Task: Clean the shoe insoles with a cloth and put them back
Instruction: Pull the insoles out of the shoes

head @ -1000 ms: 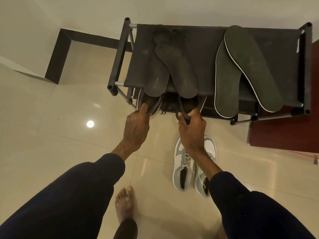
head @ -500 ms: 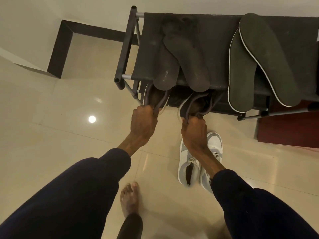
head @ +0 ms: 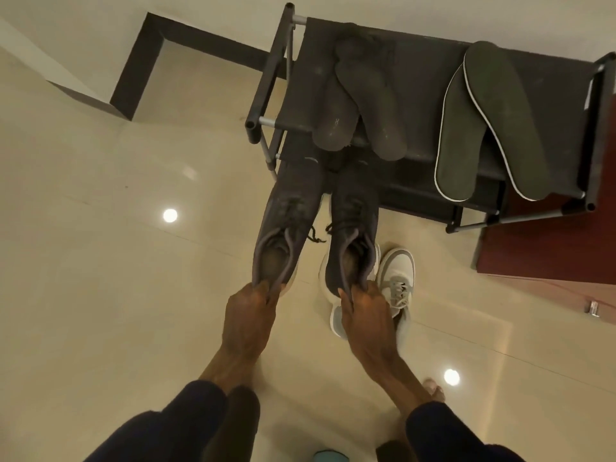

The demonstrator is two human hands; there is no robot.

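from the head view, the left hand (head: pixel 248 315) and right hand (head: pixel 361 311) each pinch one dark shoe (head: pixel 286 225) by the heel, clear of the rack (head: pixel 416 78). a slipping pinch could drop one onto the two white sneakers (head: pixel 398 275) below. four insoles (head: pixel 370 105) lie atop the rack, in two pairs.
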